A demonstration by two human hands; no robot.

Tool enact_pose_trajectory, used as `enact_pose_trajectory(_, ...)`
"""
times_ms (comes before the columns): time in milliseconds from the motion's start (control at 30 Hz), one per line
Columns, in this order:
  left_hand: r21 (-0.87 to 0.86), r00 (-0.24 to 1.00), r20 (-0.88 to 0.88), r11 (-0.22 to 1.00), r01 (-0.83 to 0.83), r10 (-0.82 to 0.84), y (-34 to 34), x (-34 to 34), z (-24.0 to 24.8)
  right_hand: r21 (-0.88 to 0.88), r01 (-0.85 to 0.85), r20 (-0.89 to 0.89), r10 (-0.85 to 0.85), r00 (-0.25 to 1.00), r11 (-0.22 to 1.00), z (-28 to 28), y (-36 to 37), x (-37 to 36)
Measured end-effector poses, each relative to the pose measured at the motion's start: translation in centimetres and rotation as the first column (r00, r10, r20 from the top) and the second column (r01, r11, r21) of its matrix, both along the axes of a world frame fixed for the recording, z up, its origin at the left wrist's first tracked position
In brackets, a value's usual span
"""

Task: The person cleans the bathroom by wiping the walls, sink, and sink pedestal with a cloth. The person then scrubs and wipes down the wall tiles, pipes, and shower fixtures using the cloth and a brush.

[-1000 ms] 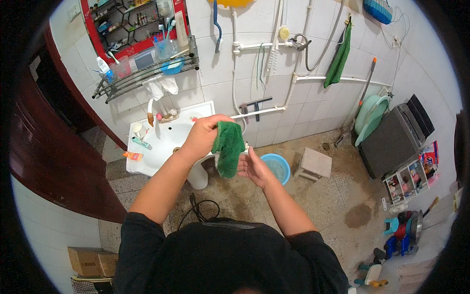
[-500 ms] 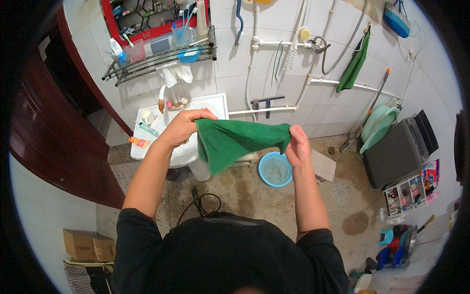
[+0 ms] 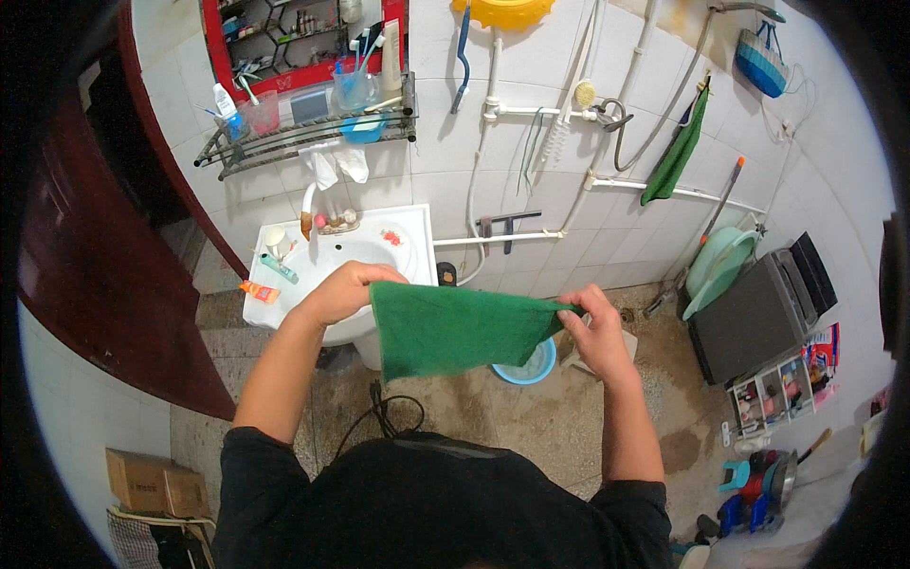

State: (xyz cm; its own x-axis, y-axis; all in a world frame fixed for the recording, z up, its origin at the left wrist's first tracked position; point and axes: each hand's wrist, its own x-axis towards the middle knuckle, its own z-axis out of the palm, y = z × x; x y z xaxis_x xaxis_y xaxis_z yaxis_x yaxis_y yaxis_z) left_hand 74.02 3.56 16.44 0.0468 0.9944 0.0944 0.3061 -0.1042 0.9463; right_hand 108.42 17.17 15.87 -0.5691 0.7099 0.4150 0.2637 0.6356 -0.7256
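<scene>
A green towel is stretched between my hands in front of my body. My left hand grips its upper left corner, with the fingers partly hidden behind the cloth. At the right end, my right hand pinches the towel between thumb and fingers, where the cloth gathers into folds. Beyond my left hand stands a white washbasin. Partly covered by the towel's right end, a light blue basin sits on the floor, and what is in it is unclear.
On the washbasin lie an orange tube, a green tube and a white cup. A metal shelf holds toothbrush cups. Another green towel hangs on the wall. At right is a grey washing machine; a black cable lies on the floor.
Both hands have come lower and nearer my body with the towel. The towel is now spread flatter and wider, covering more of the blue basin. The camera view has tilted slightly upward.
</scene>
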Motion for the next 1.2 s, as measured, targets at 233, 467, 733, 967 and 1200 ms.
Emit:
enact_pose_trajectory(233, -0.368, 0.925, 0.24, 0.91, -0.193, 0.293, 3.5, 2.5, -4.9, -0.122, 0.005, 0.053, 0.001, 0.999, 0.993, -4.9, 3.5, 0.6)
enact_pose_trajectory(467, -0.139, 0.954, 0.089, 0.952, -0.273, 0.286, 7.5, 12.4, -5.5, -0.782, -0.155, -0.269, -0.103, 0.957, 0.604, -6.4, 1.8, -3.7)
enact_pose_trajectory(733, 0.057, 0.998, -0.047, 0.997, 0.052, -0.049, 6.4, 18.3, -5.4, -0.763, -0.212, -0.397, -0.184, 0.899, 0.611, -6.6, 2.6, -1.6)
enact_pose_trajectory(967, 0.027, 0.947, 0.322, 1.0, 0.006, -0.014, 8.6, 15.0, -10.1, -0.709, -0.44, -0.49, 0.063, 0.869, 0.552, -1.5, 2.6, 2.7)
enact_pose_trajectory(1200, 0.116, 0.373, 0.862, 0.85, 0.515, -0.344, 9.1, 18.3, -10.0, -0.722, -0.437, -0.503, 0.026, 0.864, 0.536, -0.1, 7.0, 4.4)
